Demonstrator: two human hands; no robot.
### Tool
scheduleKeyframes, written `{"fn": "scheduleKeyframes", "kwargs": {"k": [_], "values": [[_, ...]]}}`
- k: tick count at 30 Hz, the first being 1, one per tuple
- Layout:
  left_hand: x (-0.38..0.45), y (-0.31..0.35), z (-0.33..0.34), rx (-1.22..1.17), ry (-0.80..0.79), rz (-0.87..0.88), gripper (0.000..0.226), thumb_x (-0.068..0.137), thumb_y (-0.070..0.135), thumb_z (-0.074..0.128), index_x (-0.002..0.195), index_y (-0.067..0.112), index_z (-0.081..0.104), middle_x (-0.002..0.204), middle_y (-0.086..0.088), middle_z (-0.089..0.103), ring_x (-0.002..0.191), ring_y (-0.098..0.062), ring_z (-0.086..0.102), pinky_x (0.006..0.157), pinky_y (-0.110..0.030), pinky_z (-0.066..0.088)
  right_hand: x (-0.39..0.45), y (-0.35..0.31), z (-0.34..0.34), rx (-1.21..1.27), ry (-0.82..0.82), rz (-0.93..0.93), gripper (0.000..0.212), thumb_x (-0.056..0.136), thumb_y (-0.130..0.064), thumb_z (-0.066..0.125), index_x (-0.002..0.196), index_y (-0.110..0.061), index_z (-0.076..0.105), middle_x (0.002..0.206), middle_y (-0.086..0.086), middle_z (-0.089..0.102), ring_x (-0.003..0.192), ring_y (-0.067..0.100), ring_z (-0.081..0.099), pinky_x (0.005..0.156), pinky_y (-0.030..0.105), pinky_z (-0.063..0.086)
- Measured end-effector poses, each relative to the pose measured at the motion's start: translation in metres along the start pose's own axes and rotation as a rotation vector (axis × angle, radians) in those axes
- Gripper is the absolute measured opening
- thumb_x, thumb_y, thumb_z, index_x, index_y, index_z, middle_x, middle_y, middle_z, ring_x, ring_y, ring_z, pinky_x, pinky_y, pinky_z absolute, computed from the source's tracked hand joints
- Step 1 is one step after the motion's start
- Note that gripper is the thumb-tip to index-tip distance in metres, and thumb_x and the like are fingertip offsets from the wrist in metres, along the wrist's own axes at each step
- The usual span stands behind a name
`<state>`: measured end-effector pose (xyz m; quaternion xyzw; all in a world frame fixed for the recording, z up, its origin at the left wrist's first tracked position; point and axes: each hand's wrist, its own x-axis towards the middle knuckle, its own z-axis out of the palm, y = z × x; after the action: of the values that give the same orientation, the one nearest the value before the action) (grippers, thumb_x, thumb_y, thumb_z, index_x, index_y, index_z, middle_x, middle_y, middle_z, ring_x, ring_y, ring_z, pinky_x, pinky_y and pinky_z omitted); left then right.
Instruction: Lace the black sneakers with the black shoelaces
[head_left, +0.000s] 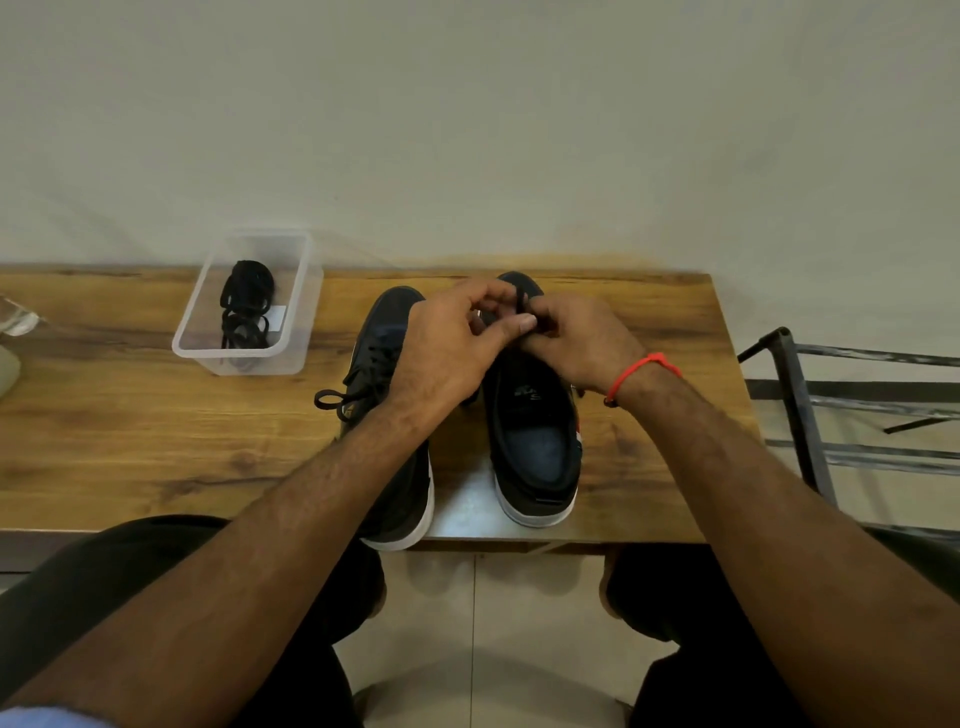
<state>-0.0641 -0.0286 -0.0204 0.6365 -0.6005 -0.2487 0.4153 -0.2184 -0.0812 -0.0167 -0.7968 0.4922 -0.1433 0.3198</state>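
1. Right hand (582, 348) and left hand (452, 353) – fingers curled, pinching a black shoelace (521, 304) over the right sneaker (535, 441).
2. Left sneaker (387, 364) sits just beside it, laced.
3. Spare laces (247, 312) lie in a clear tub (291, 358) on the wooden table (130, 441).

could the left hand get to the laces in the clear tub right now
Probably yes, once it lets go. The clear tub stands open-topped on the table, left of the left sneaker, with nothing between it and the left hand. But that hand is busy with the right hand on a lace at the right sneaker.
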Motion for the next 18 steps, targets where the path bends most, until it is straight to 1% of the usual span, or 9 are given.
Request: {"fn": "scheduleKeyframes", "kwargs": {"k": [2,5,7,8,9,11,13,16,18], "values": [[0.003,-0.001,0.000,-0.007,-0.102,-0.108,0.044,0.084,0.030,0.083,0.122,0.021,0.064,0.095,0.012,0.064,0.068,-0.008,0.061,0.068,-0.019,0.053,0.001,0.001,-0.001,-0.007,-0.030,0.061,0.027,0.094,-0.022,0.065,0.070,-0.028,0.054,0.072,-0.009,0.056,0.072,0.013,0.054,0.057,0.019,0.038],[0.008,-0.003,-0.007,0.052,-0.235,-0.231,0.038,0.089,0.018,0.078,0.121,0.024,0.059,0.098,0.009,0.059,0.080,-0.009,0.058,0.071,-0.022,0.051,0.003,-0.003,-0.003,0.301,0.049,0.246,0.016,0.097,-0.023,0.060,0.082,-0.027,0.063,0.084,-0.002,0.071,0.085,0.018,0.068,0.077,0.036,0.056],[0.010,-0.003,-0.014,0.122,-0.277,-0.262,0.034,0.091,0.010,0.071,0.118,0.028,0.058,0.105,0.010,0.059,0.091,-0.007,0.057,0.070,-0.015,0.045,0.002,-0.010,-0.012,0.648,0.150,0.400,0.016,0.104,-0.020,0.047,0.096,-0.017,0.061,0.081,0.001,0.072,0.081,0.023,0.071,0.075,0.041,0.056],[0.011,-0.004,-0.016,0.183,-0.292,-0.240,0.034,0.091,0.010,0.069,0.119,0.029,0.061,0.109,0.010,0.059,0.096,-0.006,0.055,0.075,-0.014,0.043,0.001,-0.012,-0.018,0.833,0.179,0.470,0.021,0.105,-0.020,0.041,0.101,-0.010,0.059,0.077,0.003,0.073,0.077,0.025,0.071,0.072,0.041,0.057],[0.011,-0.003,-0.017,0.234,-0.306,-0.203,0.035,0.092,0.012,0.069,0.122,0.029,0.064,0.111,0.011,0.057,0.101,-0.005,0.052,0.083,-0.016,0.042,0.000,-0.012,-0.024,0.981,0.194,0.520,0.025,0.104,-0.020,0.038,0.102,-0.006,0.059,0.074,0.005,0.073,0.076,0.027,0.072,0.070,0.042,0.058],[0.007,-0.004,-0.015,0.284,-0.321,-0.146,0.030,0.093,0.024,0.071,0.123,0.030,0.069,0.112,0.009,0.053,0.108,-0.007,0.048,0.094,-0.024,0.041,-0.002,-0.010,-0.030,1.116,0.180,0.563,0.030,0.101,-0.021,0.038,0.094,-0.003,0.061,0.075,0.009,0.073,0.081,0.032,0.074,0.071,0.046,0.061],[0.003,-0.005,-0.008,0.320,-0.279,-0.105,0.020,0.092,0.035,0.072,0.110,0.026,0.075,0.113,0.007,0.054,0.107,-0.008,0.050,0.095,-0.029,0.045,-0.002,-0.009,-0.030,1.092,0.136,0.551,0.028,0.101,-0.021,0.039,0.098,-0.003,0.061,0.080,0.012,0.074,0.084,0.032,0.075,0.074,0.047,0.061],[0.000,-0.007,-0.001,0.309,-0.144,-0.063,0.020,0.091,0.039,0.072,0.102,0.023,0.077,0.106,0.010,0.057,0.099,-0.008,0.055,0.089,-0.032,0.053,-0.002,-0.009,-0.026,0.793,0.121,0.444,0.013,0.097,-0.009,0.049,0.107,-0.014,0.055,0.090,0.013,0.073,0.080,0.028,0.071,0.075,0.042,0.058],[-0.001,-0.004,-0.001,0.191,-0.012,0.007,0.014,0.091,0.032,0.074,0.102,0.025,0.079,0.098,0.009,0.065,0.092,-0.008,0.061,0.085,-0.031,0.055,-0.001,-0.005,-0.021,0.555,0.007,0.301,0.029,0.089,-0.002,0.058,0.113,-0.018,0.056,0.103,0.010,0.070,0.090,0.023,0.068,0.076,0.034,0.057]]}}
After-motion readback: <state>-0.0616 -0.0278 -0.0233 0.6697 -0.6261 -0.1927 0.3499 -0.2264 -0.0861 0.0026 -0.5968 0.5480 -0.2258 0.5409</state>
